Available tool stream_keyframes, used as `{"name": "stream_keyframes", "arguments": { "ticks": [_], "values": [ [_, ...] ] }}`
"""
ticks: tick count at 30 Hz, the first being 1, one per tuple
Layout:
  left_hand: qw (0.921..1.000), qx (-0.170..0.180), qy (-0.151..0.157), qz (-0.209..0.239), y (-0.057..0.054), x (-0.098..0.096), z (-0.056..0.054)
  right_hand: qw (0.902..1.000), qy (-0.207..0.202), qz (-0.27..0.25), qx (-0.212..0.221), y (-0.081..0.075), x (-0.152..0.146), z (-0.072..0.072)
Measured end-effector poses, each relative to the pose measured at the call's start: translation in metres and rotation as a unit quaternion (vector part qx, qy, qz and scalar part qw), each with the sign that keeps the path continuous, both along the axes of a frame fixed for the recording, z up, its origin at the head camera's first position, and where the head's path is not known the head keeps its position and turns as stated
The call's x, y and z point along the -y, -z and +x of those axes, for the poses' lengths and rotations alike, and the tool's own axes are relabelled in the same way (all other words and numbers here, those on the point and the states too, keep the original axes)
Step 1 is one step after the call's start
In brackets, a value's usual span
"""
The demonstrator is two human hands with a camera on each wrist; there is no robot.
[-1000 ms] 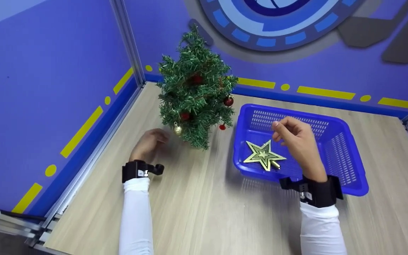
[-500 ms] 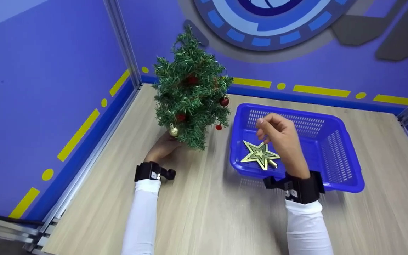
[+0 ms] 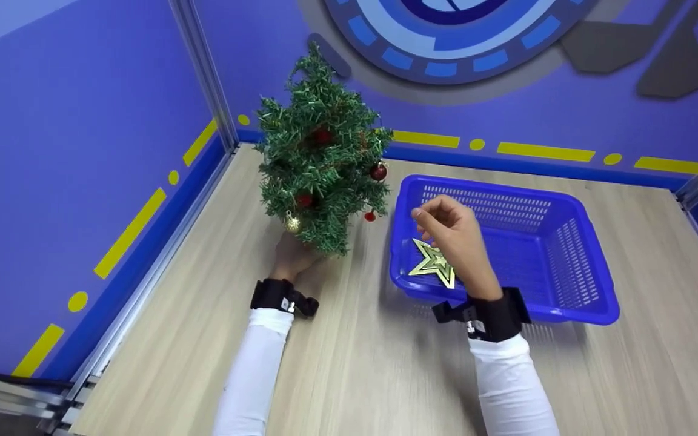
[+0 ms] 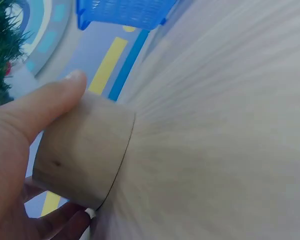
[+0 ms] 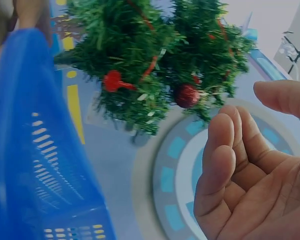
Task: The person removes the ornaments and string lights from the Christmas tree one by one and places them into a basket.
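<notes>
Downward head, close wrist views (shared tree (image 3: 325, 157))

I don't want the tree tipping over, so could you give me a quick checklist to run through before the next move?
1. Tree upright: ok, as seen in the head view.
2. Left hand on the wooden base: ok, it is wrapped partway around it.
3. Grip firm enough: cannot tell, pressure does not show.
4. Right hand empty: ok, it holds nothing.
5. Gold star inside the basket: ok.
6. Gold star fully in sight: not ok, the right hand partly covers it in the head view.
</notes>
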State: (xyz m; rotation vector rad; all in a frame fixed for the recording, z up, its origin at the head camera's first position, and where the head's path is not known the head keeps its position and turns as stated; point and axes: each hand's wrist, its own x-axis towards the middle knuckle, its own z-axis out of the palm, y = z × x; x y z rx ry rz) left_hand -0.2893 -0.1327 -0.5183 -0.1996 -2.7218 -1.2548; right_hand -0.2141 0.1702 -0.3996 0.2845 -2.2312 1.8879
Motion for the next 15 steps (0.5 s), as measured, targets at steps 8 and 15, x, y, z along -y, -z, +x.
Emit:
{"name": "stream_keyframes", "arguments": {
  "ticks": [8,15],
  "values": [
    [0.9981,0.036,-0.047,0.017,0.002,0.0,-0.003,0.9985,-0.045,-0.021,0.022,0.004,0.002,-0.021],
    [0.9966,0.059,-0.047,0.034,-0.001,0.001,-0.002,0.9972,-0.069,-0.024,0.015,0.002,-0.001,-0.031]
  ]
}}
